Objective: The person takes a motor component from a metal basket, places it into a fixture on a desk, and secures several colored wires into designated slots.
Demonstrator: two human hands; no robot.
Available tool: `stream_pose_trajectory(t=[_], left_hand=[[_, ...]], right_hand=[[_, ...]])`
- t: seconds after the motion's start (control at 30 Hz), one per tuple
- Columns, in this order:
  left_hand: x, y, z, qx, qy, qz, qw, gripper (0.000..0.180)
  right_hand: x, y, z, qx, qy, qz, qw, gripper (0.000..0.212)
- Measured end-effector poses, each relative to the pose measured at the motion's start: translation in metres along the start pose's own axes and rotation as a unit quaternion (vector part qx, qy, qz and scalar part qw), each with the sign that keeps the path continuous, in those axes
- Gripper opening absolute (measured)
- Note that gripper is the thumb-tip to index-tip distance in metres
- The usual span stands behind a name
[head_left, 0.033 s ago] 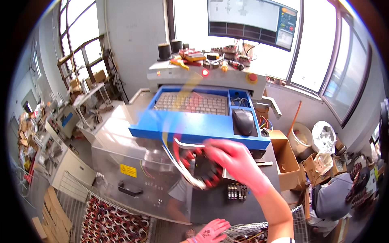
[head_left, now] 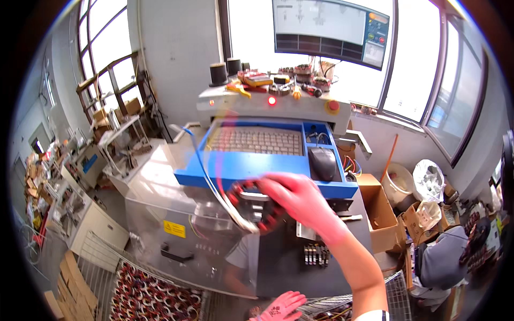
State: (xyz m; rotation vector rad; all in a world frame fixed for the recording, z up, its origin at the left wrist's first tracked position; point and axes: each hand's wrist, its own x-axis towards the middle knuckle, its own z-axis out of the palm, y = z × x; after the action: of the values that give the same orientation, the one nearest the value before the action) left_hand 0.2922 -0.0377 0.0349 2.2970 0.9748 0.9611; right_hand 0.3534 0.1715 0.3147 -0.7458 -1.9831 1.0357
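My right hand, in a pink glove, grips a ring-shaped motor stator by its upper right side. The stator has dark and red windings, and its long lead wires, white and blue with a blurred red one, stand up to the left. It is held in the air in front of the blue keyboard tray. Low in the view, my left hand, also in a pink glove, has its fingers spread and holds nothing. It is near the edge of the dark work surface.
A clear cover with a black handle lies left of the surface. Small connectors sit in a row on the right. A wire basket holds many stators. Cardboard box, mouse and monitor are also around.
The stator and my right hand have moved slightly left, and the ring has turned. Its white and blue wires now swing out to the upper left. My left hand stays spread.
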Motion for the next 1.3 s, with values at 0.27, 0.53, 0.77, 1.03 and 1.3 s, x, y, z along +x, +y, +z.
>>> stream_pose_trajectory(t=[0.27, 0.53, 0.77, 1.03, 1.3], left_hand=[[-0.043, 0.014, -0.049, -0.035, 0.060, -0.060, 0.996, 0.054], [-0.033, 0.005, -0.048, -0.080, -0.037, 0.014, 0.996, 0.046], [-0.008, 0.008, 0.010, -0.104, -0.134, -0.024, 0.985, 0.057], [0.039, -0.009, 0.161, 0.007, -0.242, -0.005, 0.970, 0.064], [0.030, -0.057, 0.336, 0.038, -0.272, -0.209, 0.938, 0.067]], right_hand=[[0.161, 0.027, 0.083, -0.146, 0.040, 0.108, 0.983, 0.050], [0.136, 0.023, 0.086, -0.309, 0.144, 0.010, 0.940, 0.038], [-0.134, 0.047, 0.030, 0.180, -0.156, 0.118, 0.964, 0.028], [-0.560, 0.249, -0.018, 0.423, 0.300, 0.482, 0.706, 0.038], [-0.809, 0.466, -0.044, 0.076, 0.564, 0.637, 0.520, 0.019]])
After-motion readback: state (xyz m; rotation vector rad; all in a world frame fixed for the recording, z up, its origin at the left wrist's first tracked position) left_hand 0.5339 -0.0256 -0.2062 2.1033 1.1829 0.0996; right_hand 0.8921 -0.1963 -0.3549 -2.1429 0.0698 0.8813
